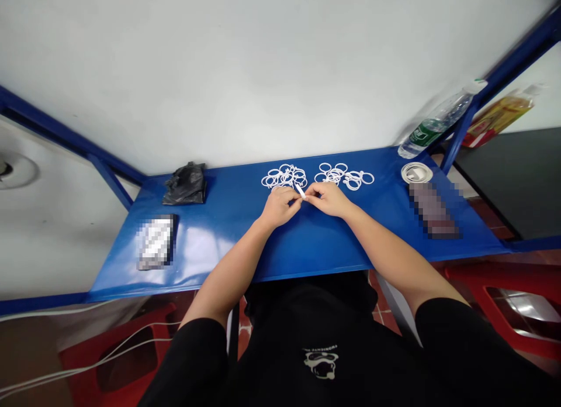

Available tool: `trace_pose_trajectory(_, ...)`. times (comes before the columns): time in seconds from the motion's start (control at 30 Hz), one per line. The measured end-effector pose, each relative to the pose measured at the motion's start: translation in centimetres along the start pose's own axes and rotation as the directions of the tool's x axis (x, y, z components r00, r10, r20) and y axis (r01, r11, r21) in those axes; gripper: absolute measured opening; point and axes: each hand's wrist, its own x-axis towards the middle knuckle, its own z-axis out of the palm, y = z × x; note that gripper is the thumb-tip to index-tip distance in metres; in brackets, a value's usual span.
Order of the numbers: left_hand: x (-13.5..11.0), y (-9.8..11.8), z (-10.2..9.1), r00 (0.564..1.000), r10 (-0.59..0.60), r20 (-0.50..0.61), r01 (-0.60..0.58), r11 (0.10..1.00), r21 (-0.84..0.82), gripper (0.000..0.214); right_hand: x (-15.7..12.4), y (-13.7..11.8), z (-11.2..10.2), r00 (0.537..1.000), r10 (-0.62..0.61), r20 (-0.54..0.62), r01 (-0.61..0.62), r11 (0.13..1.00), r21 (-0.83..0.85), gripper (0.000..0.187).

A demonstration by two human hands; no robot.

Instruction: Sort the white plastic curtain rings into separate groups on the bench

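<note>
My left hand [280, 206] and my right hand [328, 198] meet over the middle of the blue table [228, 237], fingers pinched together on one small white plastic ring piece [300, 190] held between them. Just beyond the hands lie two heaps of white plastic rings: a left pile [284, 176] and a right pile [344, 175]. Both forearms rest on the table's front part.
A crumpled black bag [186, 183] lies at the back left. A blurred flat object [156, 241] sits front left, another blurred object [433, 210] at the right. A round metal tin [416, 173] and a lying plastic bottle [440, 123] are back right. Red stools stand below.
</note>
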Motion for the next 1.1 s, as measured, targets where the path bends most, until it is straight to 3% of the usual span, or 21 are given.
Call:
trace_pose_trajectory(0.23, 0.2, 0.2, 0.0, 0.999, -0.04, 0.003, 0.04, 0.999, 0.015, 0.025, 0.0, 0.0, -0.1, 1.0, -0.003, -0.02, 0.002, 0.999, -0.053, 0.017)
trace_pose_trajectory(0.33, 0.2, -0.1, 0.1, 0.999, -0.042, -0.01, 0.042, 0.998, 0.052, 0.021, 0.0, -0.2, -1.2, 0.996, 0.004, -0.09, -0.019, 0.985, -0.171, 0.015)
trace_pose_trajectory(0.53, 0.0, -1.3, -0.1, 0.98, -0.196, -0.015, 0.195, 0.957, 0.216, 0.017, 0.1, 0.7, -4.7, 0.924, 0.194, -0.33, -0.335, 0.827, -0.451, 0.012)
trace_pose_trajectory(0.63, -0.2, -1.5, -0.2, 0.959, -0.284, -0.016, 0.276, 0.915, 0.293, 0.017, 0.2, 1.5, -5.7, 0.873, 0.291, -0.392, -0.46, 0.757, -0.464, 0.01)
trace_pose_trajectory(0.77, -0.3, -0.9, -0.2, 0.924, -0.377, 0.062, 0.335, 0.878, 0.343, 0.024, 0.3, 1.6, -5.5, 0.839, 0.337, -0.427, -0.508, 0.766, -0.393, 0.022)
trace_pose_trajectory(0.87, -0.2, -0.2, -0.2, 0.897, -0.428, 0.115, 0.36, 0.856, 0.372, 0.03, 0.3, 0.9, -3.7, 0.89, 0.274, -0.365, -0.415, 0.818, -0.399, 0.023)
trace_pose_trajectory(0.97, 0.0, 0.3, -0.4, 0.875, -0.459, 0.154, 0.37, 0.839, 0.398, 0.035, 0.2, 0.3, -1.0, 0.972, 0.154, -0.179, -0.22, 0.862, -0.457, 0.021)
trace_pose_trajectory(1.03, 0.1, 0.5, -0.5, 0.862, -0.476, 0.177, 0.373, 0.83, 0.414, 0.038, 0.3, 0.2, 0.7, 0.991, 0.12, -0.06, -0.134, 0.863, -0.488, 0.04)
trace_pose_trajectory(1.1, 0.2, 0.6, -0.6, 0.845, -0.495, 0.205, 0.378, 0.822, 0.425, 0.039, 0.5, 0.1, 1.7, 0.987, 0.159, -0.001, -0.136, 0.843, -0.52, 0.056)
